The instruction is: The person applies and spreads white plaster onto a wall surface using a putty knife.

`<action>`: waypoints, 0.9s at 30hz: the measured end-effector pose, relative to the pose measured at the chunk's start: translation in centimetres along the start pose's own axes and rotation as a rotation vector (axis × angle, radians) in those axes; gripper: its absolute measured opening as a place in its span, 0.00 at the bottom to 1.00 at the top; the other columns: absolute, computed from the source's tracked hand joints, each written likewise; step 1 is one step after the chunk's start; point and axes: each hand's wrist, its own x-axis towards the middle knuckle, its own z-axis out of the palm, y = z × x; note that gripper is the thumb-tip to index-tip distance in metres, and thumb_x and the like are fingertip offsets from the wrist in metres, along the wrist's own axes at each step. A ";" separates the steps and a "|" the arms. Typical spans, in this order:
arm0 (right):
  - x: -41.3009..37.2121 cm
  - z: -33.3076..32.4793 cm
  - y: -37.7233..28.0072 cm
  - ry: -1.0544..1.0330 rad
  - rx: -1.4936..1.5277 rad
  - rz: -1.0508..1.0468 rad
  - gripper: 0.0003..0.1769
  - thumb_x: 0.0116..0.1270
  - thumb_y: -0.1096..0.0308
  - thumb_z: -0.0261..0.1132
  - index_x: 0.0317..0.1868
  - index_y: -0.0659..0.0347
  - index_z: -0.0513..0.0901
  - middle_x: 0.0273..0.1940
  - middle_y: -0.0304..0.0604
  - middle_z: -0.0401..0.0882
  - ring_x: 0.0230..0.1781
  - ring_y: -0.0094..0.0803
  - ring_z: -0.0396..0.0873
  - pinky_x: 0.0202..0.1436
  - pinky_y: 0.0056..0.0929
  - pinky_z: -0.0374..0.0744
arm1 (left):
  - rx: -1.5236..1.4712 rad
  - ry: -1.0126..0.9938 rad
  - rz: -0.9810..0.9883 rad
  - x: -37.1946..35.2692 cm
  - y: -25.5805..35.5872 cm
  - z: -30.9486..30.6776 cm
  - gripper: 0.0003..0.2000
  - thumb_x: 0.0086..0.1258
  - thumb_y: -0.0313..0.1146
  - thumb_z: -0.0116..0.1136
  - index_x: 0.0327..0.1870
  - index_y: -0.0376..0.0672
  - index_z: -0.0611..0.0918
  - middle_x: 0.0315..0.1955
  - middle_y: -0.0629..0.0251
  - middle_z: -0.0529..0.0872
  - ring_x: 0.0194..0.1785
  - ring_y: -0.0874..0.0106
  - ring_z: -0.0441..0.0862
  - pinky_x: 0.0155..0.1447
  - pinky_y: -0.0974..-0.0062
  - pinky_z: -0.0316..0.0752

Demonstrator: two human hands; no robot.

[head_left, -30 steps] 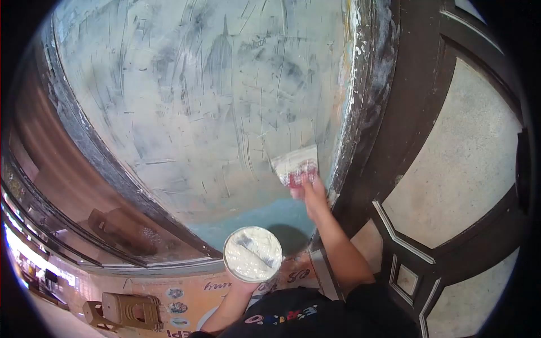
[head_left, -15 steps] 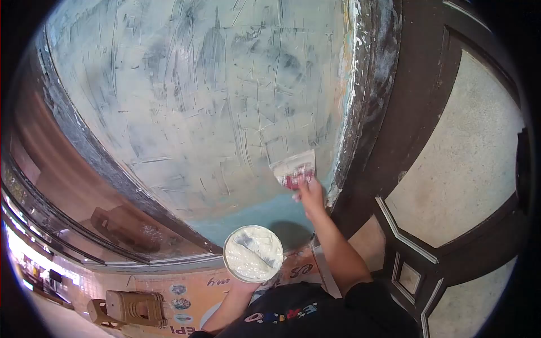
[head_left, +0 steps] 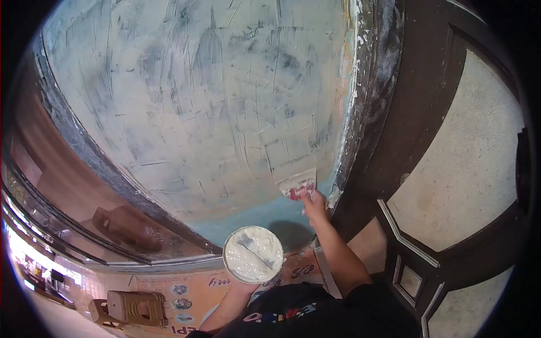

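My right hand (head_left: 315,207) is closed round the red handle of a putty knife (head_left: 298,185), its wide blade laid against the wall panel (head_left: 214,129). Thin, uneven putty with grey-blue patches and scrape lines covers that panel, and a bare blue strip (head_left: 242,217) shows along its bottom. Low in front of my body, my left hand (head_left: 243,287) holds up a round tub of white putty (head_left: 253,254) from beneath. A scooped groove runs across the putty. Most of the left fingers are hidden under the tub.
A putty-smeared dark frame (head_left: 372,101) borders the panel on the right, beside a dark wooden door (head_left: 422,101) with pale insets. Glass panes are on the left. Below lie stacked brown plastic stools (head_left: 135,307) and an orange printed banner (head_left: 208,307).
My right hand and the putty knife have moved down the panel, a little to the right, toward the blue strip. The tub in my left hand stays nearly in place.
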 end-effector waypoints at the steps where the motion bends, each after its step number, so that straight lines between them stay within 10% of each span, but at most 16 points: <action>1: -0.8 -1.0 1.8 -0.027 -0.056 0.105 0.14 0.78 0.58 0.62 0.49 0.61 0.80 0.32 0.34 0.80 0.19 0.19 0.69 0.23 0.22 0.69 | -0.020 -0.019 -0.003 -0.1 0.0 -0.1 0.36 0.74 0.64 0.41 0.76 0.51 0.66 0.75 0.54 0.65 0.77 0.48 0.63 0.77 0.39 0.57; 16: 2.5 -4.3 -0.4 -0.051 -0.140 -0.090 0.14 0.78 0.55 0.61 0.50 0.58 0.78 0.30 0.30 0.76 0.20 0.18 0.68 0.23 0.23 0.67 | 0.185 0.055 0.041 0.8 0.4 -0.9 0.33 0.75 0.61 0.42 0.75 0.51 0.68 0.75 0.57 0.67 0.76 0.51 0.64 0.78 0.40 0.55; 21: -2.2 -7.1 3.3 -0.093 0.032 0.174 0.13 0.78 0.56 0.61 0.48 0.58 0.78 0.28 0.29 0.73 0.20 0.18 0.67 0.23 0.23 0.67 | 0.219 0.071 0.112 1.3 0.1 -0.6 0.31 0.77 0.58 0.41 0.73 0.50 0.70 0.73 0.57 0.70 0.75 0.51 0.67 0.77 0.41 0.58; 27: 1.7 -3.6 -8.8 -0.202 0.089 -0.236 0.12 0.78 0.59 0.61 0.47 0.60 0.78 0.28 0.30 0.73 0.24 0.18 0.68 0.29 0.23 0.69 | 0.254 0.128 0.126 1.8 -0.4 -0.6 0.31 0.76 0.59 0.42 0.73 0.50 0.71 0.73 0.57 0.70 0.74 0.50 0.67 0.77 0.42 0.59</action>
